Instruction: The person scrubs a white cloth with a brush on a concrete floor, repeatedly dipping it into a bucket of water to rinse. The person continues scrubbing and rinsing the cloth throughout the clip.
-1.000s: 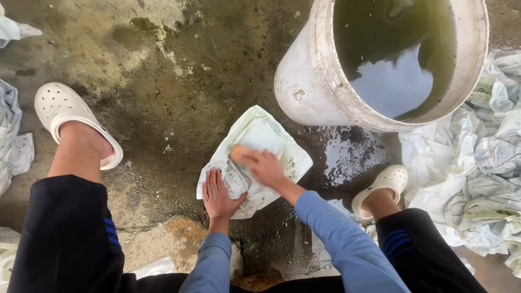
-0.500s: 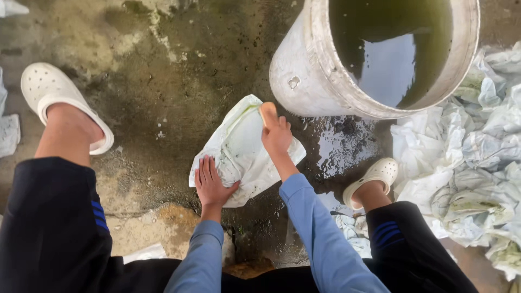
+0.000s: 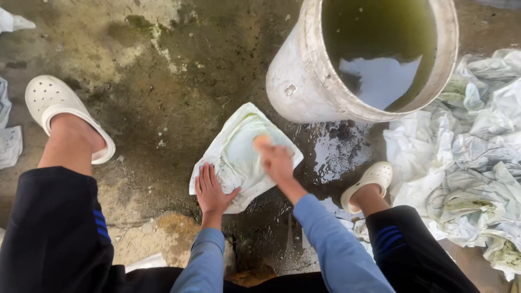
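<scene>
White perforated clog [image 3: 54, 106] on your left foot marks the left edge, planted on rough, stained concrete floor [image 3: 163, 70] blotched green and brown. More crumpled pale cloth [image 3: 8, 141] lies just beyond it at the frame's side.

Your left hand [image 3: 210, 191] lies flat and open, fingers spread, pressing down the near left corner of a white, rumpled, roughly square bag [image 3: 239, 157] spread on the floor between your feet. Your right hand [image 3: 275, 160] is on the bag's right half, blurred, closed around a small tan sponge [image 3: 261, 141] whose tip shows past your fingers; the sponge touches the bag's surface near its middle.

Past the bag's far right corner stands a round white bucket [image 3: 304, 81], scuffed and tilted in view, holding murky green water. Its base sits just beside the bag, with a wet, dark, gritty patch [image 3: 339, 149] between it and your right clog [image 3: 372, 179].

A heap [image 3: 467, 163] of crinkled white bags, some stained green, fills the right side, touching the bucket. Open floor lies left and ahead of the bag; to the right you're hemmed in by bucket, foot and heap.
</scene>
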